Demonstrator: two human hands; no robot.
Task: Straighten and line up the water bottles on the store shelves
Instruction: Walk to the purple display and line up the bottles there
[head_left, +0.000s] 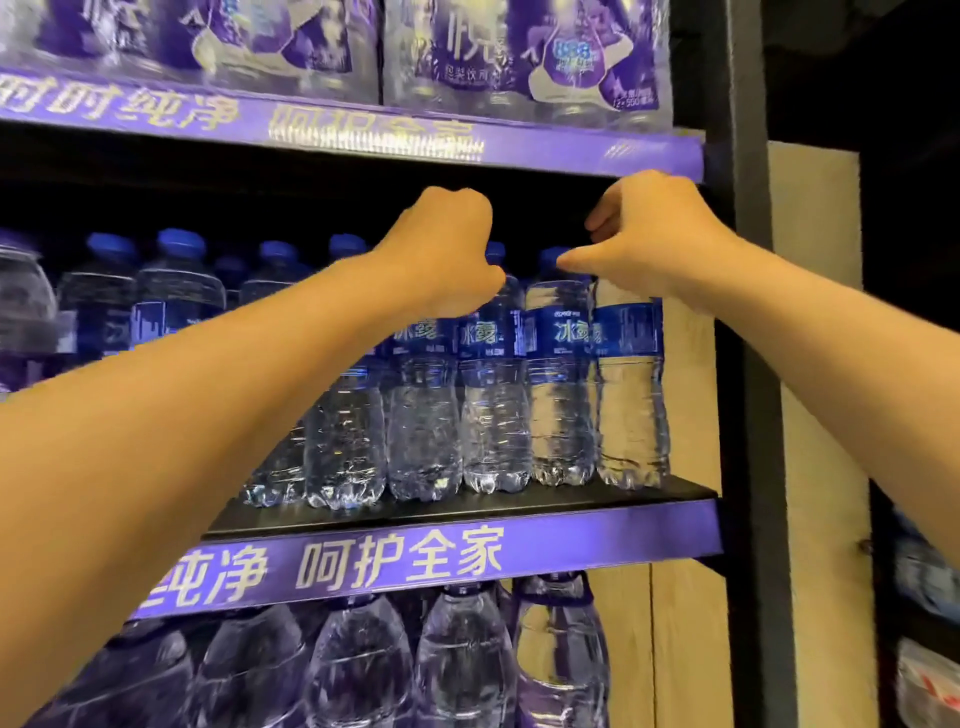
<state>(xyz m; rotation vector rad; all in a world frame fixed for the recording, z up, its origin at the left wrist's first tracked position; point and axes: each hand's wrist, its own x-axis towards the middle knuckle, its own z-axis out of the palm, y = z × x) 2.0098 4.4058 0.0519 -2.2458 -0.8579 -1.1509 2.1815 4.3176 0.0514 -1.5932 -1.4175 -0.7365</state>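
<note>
At frame centre I have both hands, left hand and right hand, apparently pinching bottle tops to square the row.

Above the blue caps there is a dark gap under the upper shelf's purple edge strip, and both my hands reach in there. The front row of water bottles stands packed side by side, touching, so no fingers pass between them. On the right the black upright post closes the bay. In front of the bottles, a narrow strip of black shelf lies bare.
</note>
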